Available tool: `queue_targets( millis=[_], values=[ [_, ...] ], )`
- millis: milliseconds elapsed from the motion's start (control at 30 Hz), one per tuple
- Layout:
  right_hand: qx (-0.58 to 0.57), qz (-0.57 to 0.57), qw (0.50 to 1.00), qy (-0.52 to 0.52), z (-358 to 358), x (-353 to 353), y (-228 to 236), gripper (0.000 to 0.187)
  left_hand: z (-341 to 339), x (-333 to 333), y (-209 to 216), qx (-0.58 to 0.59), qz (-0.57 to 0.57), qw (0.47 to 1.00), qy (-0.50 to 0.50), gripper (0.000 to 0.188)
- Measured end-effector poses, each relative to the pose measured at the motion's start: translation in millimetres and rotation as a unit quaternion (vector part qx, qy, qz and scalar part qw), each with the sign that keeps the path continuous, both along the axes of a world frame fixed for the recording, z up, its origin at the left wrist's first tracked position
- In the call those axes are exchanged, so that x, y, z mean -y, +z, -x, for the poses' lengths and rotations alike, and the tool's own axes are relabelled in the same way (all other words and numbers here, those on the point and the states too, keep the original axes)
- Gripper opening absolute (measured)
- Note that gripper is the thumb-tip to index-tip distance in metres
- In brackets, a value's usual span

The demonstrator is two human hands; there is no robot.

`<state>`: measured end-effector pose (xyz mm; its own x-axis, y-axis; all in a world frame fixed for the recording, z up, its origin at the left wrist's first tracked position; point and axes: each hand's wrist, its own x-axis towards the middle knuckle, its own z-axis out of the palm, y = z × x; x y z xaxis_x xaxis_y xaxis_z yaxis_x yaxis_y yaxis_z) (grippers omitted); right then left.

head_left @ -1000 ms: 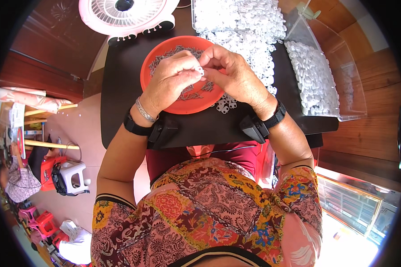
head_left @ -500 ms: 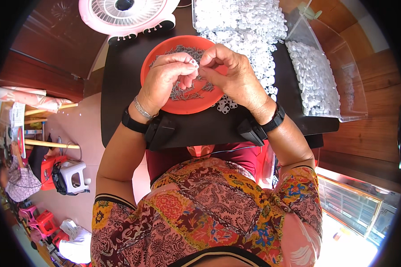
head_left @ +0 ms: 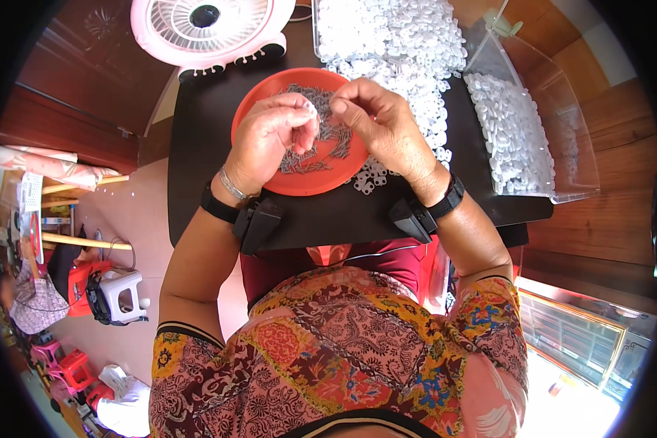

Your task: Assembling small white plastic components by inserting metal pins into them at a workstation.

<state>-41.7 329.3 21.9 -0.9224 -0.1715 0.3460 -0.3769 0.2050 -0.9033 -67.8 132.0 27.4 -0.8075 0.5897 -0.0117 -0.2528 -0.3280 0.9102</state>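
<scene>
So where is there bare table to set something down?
Bare patches of table: left of the orange bowl, below the fan; between bowl and near edge; and a narrow strip between the loose white pieces and the clear bin. Crowded: right of the bowl, with those pieces, and over it, with the left hand and right hand.

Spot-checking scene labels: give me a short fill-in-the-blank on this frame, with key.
1. The small piece pinched in the left hand is ____.
2. The thin pins inside the bowl are coloured ____.
3. The fan stands beyond the bowl, toward the person's ____ side.
4. The wrist straps are ____.

Missing words: white; grey; left; black.
</scene>
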Motion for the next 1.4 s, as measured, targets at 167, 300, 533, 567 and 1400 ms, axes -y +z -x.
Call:
queue_targets(
  millis=[167,300,533,567,1400],
  values=[
    [0.027,-0.065,0.996,0.048,-1.0,4.8,-0.2,0.032,-4.9,-6.4,0.9,-0.038,0.015,0.999,0.003,0.016],
    [0.063,-0.078,0.994,0.035,-0.6,3.0,0.6,0.028,-3.4,-6.7,1.7,-0.027,0.04,0.999,0.007,0.017],
    [0.048,-0.147,0.988,0.004,-4.0,4.6,12.9,0.026,-0.3,-3.7,0.8,-0.01,0.026,1.0,-0.004,0.016],
    [0.066,-0.101,0.993,0.011,-2.4,3.3,8.8,0.026,-1.0,-3.8,1.6,-0.05,0.058,0.997,0.016,0.015],
    [-0.139,-0.371,0.917,0.042,-8.2,-16.3,24.0,0.015,-6.0,2.5,18.3,-0.133,0.214,0.955,0.154,0.019]
  ],
)
